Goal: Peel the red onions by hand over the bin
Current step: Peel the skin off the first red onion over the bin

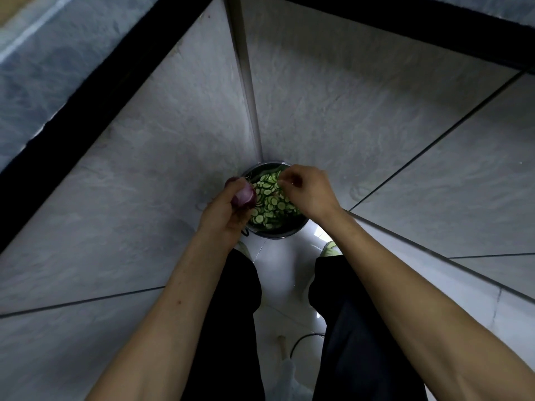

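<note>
Grey stone-patterned wall panels (347, 117) closed in on both sides and met in a corner, leaving only a narrow strip of glossy white floor (285, 270) between the person's dark trouser legs. In that corner stood a round metal bin (285, 233), its top covered with thin green-rimmed vegetable slices (269, 201). The left hand (224, 214) was curled around a round, purple-skinned red onion (244, 196), held above the bin's left rim. The right hand (307, 191) hovered over the bin's far side with fingertips drawn together; a pale scrap seemed pinched there, though it was too small to be sure.

The onion looked firm and light, its outer skin papery, brittle and likely to tear in flakes; the layer beneath would probably be slick. Lifting a loose edge near the root or tip seemed the best hold. With walls so near, room to move lay mostly straight above the bin, so skins dropped wide could miss its rim.
</note>
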The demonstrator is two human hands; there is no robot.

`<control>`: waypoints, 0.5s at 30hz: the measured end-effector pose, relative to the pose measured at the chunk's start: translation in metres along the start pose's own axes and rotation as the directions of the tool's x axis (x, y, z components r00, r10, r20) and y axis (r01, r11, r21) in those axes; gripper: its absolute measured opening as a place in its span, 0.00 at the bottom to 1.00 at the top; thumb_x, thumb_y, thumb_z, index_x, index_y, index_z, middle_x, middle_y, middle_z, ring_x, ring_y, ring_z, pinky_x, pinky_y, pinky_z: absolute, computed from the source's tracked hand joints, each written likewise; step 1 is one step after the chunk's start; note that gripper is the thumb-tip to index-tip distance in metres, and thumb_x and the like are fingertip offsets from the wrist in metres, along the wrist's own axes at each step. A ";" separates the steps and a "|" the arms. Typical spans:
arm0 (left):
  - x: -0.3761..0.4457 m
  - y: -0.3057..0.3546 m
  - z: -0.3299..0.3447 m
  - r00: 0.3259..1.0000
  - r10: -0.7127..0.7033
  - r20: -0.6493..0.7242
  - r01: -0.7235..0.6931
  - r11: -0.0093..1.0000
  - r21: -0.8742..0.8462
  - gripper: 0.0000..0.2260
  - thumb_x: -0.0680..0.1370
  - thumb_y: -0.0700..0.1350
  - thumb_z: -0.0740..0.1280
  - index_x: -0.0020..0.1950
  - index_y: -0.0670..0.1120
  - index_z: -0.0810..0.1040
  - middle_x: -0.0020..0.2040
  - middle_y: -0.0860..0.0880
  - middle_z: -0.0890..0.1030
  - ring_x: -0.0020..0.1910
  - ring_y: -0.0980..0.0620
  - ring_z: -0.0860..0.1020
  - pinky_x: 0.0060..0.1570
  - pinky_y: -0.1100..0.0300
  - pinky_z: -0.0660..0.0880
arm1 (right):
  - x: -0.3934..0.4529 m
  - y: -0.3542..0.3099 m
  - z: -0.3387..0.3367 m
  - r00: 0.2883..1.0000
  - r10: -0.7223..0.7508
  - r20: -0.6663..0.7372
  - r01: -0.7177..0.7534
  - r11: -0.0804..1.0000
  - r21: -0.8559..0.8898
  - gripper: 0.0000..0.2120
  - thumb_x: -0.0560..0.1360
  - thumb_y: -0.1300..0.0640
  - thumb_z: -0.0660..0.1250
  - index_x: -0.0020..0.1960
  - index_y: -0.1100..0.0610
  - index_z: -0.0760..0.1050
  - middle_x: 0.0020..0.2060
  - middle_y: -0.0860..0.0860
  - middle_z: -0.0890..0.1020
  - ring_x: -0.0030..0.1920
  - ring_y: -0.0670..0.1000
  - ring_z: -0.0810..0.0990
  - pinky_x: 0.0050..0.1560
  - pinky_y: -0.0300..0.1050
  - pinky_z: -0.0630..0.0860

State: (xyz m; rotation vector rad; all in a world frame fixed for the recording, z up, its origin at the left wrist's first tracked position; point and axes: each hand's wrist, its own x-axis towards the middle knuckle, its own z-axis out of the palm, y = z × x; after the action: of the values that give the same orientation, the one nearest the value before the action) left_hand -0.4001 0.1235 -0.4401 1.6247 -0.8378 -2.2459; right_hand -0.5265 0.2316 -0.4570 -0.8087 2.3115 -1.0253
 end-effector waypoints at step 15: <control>-0.031 0.018 0.018 0.968 0.086 0.237 -0.150 0.952 0.267 0.10 0.79 0.54 0.69 0.51 0.48 0.82 0.40 0.50 0.86 0.43 0.52 0.85 0.49 0.58 0.80 | -0.031 -0.033 -0.025 0.995 -0.100 -0.026 0.103 0.928 0.357 0.18 0.69 0.58 0.77 0.59 0.57 0.81 0.49 0.49 0.86 0.49 0.45 0.84 0.57 0.45 0.79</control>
State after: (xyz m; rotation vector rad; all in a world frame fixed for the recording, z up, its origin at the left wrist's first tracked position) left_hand -0.4084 0.1299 -0.4016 1.3987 -1.3329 -2.3364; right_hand -0.5101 0.2474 -0.4106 -0.7788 2.0155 -1.4448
